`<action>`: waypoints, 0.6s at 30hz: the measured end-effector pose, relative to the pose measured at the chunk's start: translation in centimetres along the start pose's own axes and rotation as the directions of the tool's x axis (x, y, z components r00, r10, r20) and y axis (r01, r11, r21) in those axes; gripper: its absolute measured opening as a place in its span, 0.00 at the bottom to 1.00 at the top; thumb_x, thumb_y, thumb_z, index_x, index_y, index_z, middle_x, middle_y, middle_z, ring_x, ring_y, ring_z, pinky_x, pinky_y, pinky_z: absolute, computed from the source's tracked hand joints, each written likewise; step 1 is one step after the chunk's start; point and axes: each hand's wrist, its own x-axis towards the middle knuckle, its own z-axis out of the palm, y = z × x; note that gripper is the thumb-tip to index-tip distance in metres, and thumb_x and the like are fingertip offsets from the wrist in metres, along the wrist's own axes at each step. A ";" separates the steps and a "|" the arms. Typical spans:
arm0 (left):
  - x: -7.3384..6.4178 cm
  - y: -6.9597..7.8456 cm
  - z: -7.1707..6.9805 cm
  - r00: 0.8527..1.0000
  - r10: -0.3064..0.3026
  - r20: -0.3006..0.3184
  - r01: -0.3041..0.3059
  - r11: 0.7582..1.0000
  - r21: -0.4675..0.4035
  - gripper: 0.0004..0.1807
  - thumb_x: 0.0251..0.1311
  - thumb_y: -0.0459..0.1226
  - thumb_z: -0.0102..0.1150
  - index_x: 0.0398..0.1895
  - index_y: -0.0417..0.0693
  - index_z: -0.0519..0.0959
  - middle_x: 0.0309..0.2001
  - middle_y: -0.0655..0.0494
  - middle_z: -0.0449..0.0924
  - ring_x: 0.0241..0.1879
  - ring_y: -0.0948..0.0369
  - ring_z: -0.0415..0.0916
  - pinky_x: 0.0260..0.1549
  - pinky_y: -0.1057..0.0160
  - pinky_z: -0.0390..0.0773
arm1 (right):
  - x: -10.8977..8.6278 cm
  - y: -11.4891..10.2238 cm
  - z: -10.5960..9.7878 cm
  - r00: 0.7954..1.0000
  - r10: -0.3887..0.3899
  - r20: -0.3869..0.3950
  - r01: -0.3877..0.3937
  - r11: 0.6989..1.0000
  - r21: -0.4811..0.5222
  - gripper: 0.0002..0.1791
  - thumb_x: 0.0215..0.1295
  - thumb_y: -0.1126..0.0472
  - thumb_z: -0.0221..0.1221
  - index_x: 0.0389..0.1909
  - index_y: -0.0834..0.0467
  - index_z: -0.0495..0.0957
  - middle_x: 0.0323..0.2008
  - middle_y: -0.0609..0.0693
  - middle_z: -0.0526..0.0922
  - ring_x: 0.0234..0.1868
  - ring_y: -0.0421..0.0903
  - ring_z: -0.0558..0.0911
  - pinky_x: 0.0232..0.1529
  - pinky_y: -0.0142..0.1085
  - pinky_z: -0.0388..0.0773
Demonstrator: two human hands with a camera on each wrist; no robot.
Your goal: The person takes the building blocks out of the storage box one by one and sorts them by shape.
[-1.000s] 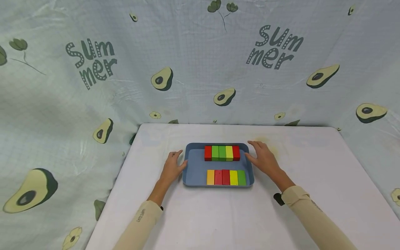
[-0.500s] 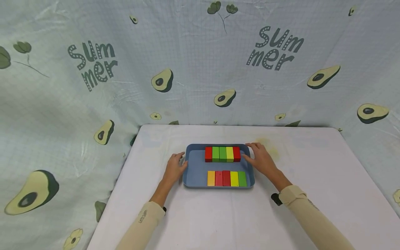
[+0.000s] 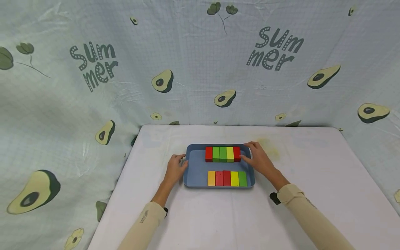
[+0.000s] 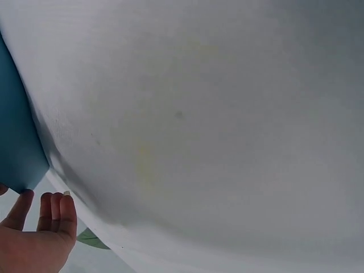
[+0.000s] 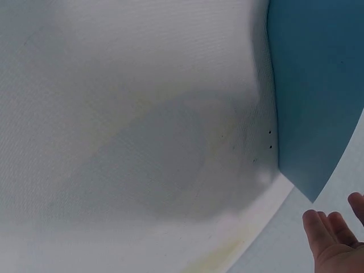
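Observation:
A blue-grey tray (image 3: pixel 196 168) lies on the white table, two rows of coloured blocks in it. The back row (image 3: pixel 223 154) runs red, green, green, yellow, red; the front row (image 3: pixel 223 178) is orange, two reds, yellow, green. At the tray's left side is my left hand (image 3: pixel 174 169), its thumb at the rim and its other fingers outside. In the left wrist view, a fingertip meets the tray's edge. My right hand (image 3: pixel 260 160) reaches over the right rim, fingers spread, thumb close beside the end red block (image 3: pixel 237 154). Its fingertips are near the back right corner.
The white-covered table (image 3: pixel 218 222) extends around the tray on every side. Behind it and to the left hangs a pale curtain (image 3: pixel 193 69) printed with avocados and lettering.
My right hand has shifted left over the tray, bringing its thumb from the right rim to the end red block. The left hand and the blocks have hardly moved.

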 end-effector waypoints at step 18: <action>0.2 0.3 0.0 1.000 -0.021 0.023 0.022 1.000 -0.011 0.19 0.58 0.30 0.59 0.53 0.31 0.76 0.40 0.41 0.75 0.35 0.53 0.73 0.35 0.57 0.75 | 0.5 0.5 0.5 0.999 0.017 0.050 -0.017 1.000 0.014 0.33 0.59 0.53 0.64 0.62 0.63 0.66 0.63 0.66 0.62 0.61 0.61 0.64 0.56 0.52 0.66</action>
